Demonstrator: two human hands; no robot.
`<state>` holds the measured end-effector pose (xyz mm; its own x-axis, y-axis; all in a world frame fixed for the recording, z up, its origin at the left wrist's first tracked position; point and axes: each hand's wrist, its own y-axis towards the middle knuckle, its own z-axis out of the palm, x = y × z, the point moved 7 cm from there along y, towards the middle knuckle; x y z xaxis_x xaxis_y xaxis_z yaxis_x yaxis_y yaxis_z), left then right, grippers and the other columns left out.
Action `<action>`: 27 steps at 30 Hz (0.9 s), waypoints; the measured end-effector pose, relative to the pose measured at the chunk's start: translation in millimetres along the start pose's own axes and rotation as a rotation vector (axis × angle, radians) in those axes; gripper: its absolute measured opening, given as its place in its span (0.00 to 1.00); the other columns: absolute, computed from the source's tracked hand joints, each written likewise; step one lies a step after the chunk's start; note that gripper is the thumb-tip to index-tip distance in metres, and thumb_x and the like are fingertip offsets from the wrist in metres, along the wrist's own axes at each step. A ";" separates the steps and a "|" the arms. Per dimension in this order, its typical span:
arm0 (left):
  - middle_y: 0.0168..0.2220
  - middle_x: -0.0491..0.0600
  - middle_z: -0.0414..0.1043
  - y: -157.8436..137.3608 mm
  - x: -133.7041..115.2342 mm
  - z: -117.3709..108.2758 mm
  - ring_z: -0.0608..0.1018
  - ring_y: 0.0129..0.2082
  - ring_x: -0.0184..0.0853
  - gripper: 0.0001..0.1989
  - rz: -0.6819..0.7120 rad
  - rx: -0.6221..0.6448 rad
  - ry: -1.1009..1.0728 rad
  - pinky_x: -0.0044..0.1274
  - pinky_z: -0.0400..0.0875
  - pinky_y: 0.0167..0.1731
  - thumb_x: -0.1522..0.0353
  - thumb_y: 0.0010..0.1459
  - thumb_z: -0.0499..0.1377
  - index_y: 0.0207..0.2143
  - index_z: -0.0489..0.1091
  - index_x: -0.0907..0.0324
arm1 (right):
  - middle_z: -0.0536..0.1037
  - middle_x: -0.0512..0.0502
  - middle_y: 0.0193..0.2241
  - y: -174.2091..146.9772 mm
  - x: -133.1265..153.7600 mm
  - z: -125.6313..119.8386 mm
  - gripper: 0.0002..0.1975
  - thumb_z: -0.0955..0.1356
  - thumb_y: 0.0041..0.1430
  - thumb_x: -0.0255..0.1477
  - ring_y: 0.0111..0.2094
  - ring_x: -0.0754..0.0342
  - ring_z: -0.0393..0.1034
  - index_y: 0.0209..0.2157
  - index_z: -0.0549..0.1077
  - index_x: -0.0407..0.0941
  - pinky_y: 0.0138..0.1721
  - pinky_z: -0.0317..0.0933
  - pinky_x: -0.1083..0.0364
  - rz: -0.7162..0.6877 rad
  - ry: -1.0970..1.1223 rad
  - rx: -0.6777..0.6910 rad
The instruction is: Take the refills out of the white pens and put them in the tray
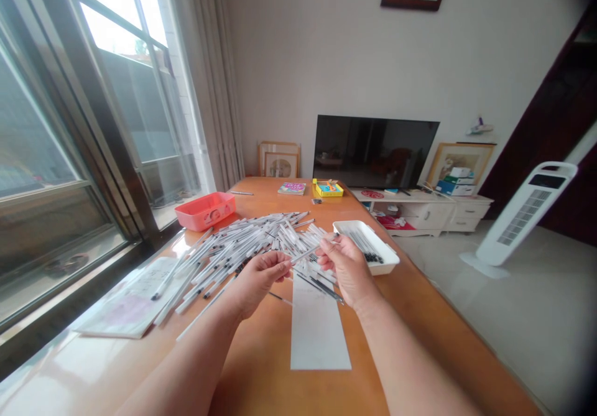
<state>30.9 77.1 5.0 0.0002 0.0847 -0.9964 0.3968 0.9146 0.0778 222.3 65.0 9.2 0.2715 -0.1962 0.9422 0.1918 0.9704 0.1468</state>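
Note:
Between my two hands a thin white pen (305, 255) is held above the table, its dark end up by the right fingers. My left hand (263, 276) pinches the lower left end between thumb and fingers. On the upper right end, my right hand (344, 263) has its fingers closed. Behind both hands spreads a large heap of white pens (242, 242) with black ends. Several dark refills or pens (321, 285) lie under the right hand, across a long white paper strip (319, 335). To the right, a white tray (390, 260) holds pens with black ends.
A red plastic basket (205, 212) stands at the heap's back left, a notebook (125, 304) at left. Farther back lie a colourful book (291, 188) and a yellow box (329, 189). The table's right edge (448, 316) runs beside my right arm; a window (69, 124) is left.

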 end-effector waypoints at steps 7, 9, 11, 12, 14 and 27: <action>0.35 0.51 0.76 0.3 1.8 -1.4 0.73 0.36 0.36 0.18 -0.012 -0.011 0.035 0.28 0.64 0.42 0.56 0.57 0.63 0.41 0.76 0.61 | 0.74 0.51 0.23 11.4 12.8 -27.4 0.14 0.76 0.50 0.38 0.22 0.61 0.62 0.32 0.75 0.43 0.21 0.53 0.61 -0.046 0.075 -0.082; 0.41 0.53 0.77 0.5 1.0 -4.3 0.74 0.41 0.38 0.23 -0.010 -0.047 0.045 0.30 0.64 0.46 0.56 0.57 0.63 0.50 0.74 0.60 | 0.75 0.50 0.23 15.6 18.7 -40.7 0.13 0.75 0.49 0.36 0.22 0.61 0.62 0.32 0.75 0.43 0.21 0.53 0.61 -0.068 0.089 -0.135; 0.46 0.54 0.77 1.2 0.3 -9.9 0.75 0.44 0.40 0.27 -0.009 -0.102 0.066 0.31 0.64 0.48 0.55 0.56 0.64 0.55 0.71 0.59 | 0.77 0.49 0.24 20.4 25.9 -62.4 0.13 0.75 0.48 0.35 0.23 0.60 0.65 0.34 0.74 0.43 0.22 0.55 0.62 -0.113 0.074 -0.255; 0.47 0.55 0.76 1.7 0.3 -13.3 0.75 0.45 0.40 0.28 -0.010 -0.132 0.080 0.31 0.64 0.48 0.54 0.55 0.64 0.55 0.71 0.59 | 0.79 0.48 0.26 22.7 29.0 -75.3 0.13 0.75 0.47 0.34 0.24 0.59 0.67 0.34 0.74 0.43 0.23 0.56 0.61 -0.136 0.051 -0.327; 0.46 0.55 0.77 2.8 1.1 -20.1 0.75 0.44 0.41 0.28 -0.023 -0.190 0.103 0.31 0.65 0.46 0.53 0.54 0.64 0.53 0.72 0.60 | 0.80 0.46 0.28 26.4 34.4 -102.5 0.14 0.75 0.46 0.33 0.28 0.55 0.72 0.34 0.73 0.44 0.25 0.59 0.60 -0.189 -0.030 -0.482; 0.42 0.55 0.80 4.5 4.5 -36.3 0.78 0.43 0.44 0.29 -0.015 -0.329 0.251 0.30 0.71 0.41 0.49 0.50 0.64 0.46 0.76 0.61 | 0.79 0.46 0.29 26.5 44.1 -159.8 0.08 0.67 0.53 0.36 0.35 0.44 0.69 0.31 0.78 0.52 0.41 0.58 0.47 -0.041 -1.136 -0.788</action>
<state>-0.6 96.0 2.1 -0.2435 0.1271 -0.9615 0.0808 0.9906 0.1105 390.1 59.5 6.5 -0.5842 0.3686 0.7231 0.7615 0.5571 0.3313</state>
